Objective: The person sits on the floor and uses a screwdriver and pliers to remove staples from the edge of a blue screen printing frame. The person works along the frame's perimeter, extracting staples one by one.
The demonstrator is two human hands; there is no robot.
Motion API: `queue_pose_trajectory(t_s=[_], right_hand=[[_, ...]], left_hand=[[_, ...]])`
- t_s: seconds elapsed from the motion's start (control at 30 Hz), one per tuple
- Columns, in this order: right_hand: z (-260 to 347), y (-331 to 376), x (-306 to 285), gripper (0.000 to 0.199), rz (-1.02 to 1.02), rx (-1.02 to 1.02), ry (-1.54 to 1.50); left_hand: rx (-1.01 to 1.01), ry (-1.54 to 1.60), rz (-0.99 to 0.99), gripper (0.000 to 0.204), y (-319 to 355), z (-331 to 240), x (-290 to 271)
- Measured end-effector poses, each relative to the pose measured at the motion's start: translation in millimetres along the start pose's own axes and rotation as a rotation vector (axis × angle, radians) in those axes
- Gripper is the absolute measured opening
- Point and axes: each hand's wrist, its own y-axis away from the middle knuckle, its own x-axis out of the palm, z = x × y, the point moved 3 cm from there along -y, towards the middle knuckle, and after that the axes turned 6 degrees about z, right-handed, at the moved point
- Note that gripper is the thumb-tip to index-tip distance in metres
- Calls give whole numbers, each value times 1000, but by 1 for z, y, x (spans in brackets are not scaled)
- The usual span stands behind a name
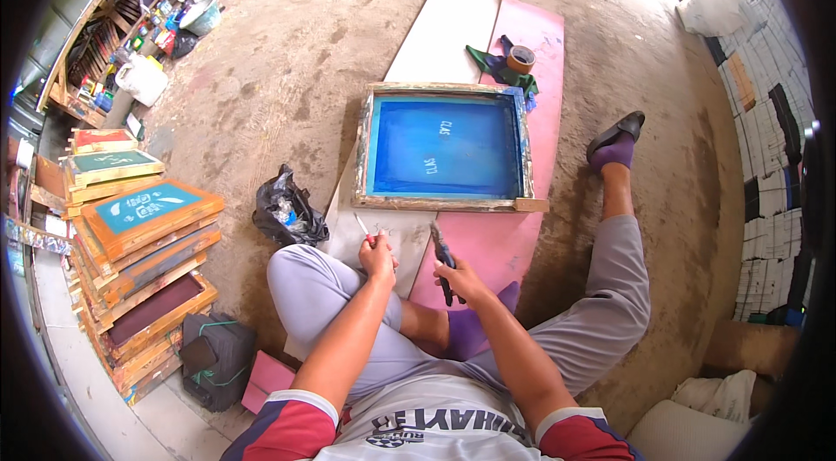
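Observation:
My left hand (380,259) is closed around a red-handled tool with a thin light shaft (361,223), which looks like a screwdriver. In my right hand (464,280) is a pair of pliers (441,243) with dark handles, jaws pointing away from me. Just beyond both hands a wooden screen-printing frame (366,148) with blue mesh (448,148) lies flat. Neither tool touches it. Beneath it are a white board (444,34) and a pink board (544,47) side by side on the floor.
A tape roll (521,59) sits on green and dark cloth (492,65) past the frame. Left of my bent knee is a black plastic bag (287,208). Stacked screen frames (148,235) stand at far left; wrapped white stacks (766,156) line the right.

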Motion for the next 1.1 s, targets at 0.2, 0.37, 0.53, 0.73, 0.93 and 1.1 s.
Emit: queue_pose_trajectory(t_s=[0.2,0.37,0.53,0.73,0.93,1.1], right_hand=[[11,15,-47,28,-289,-89,-103],[16,13,-67,22,-384,-129,-149],[7,-1,-73,51,-359,-126,-125],[10,-15,-70,40,-418,-132,-79],[22,-13,-55,36,-476,-27,-112],[28,-2,-53,39,-476,80,-235]], left_hand=[[40,-55,76,31,-1,-6,17],[81,-119,227,31,2,-4,29],[81,-158,257,28,3,1,30],[67,-163,273,27,3,2,33],[59,-166,307,27,9,0,37],[72,-155,307,29,9,0,36]])
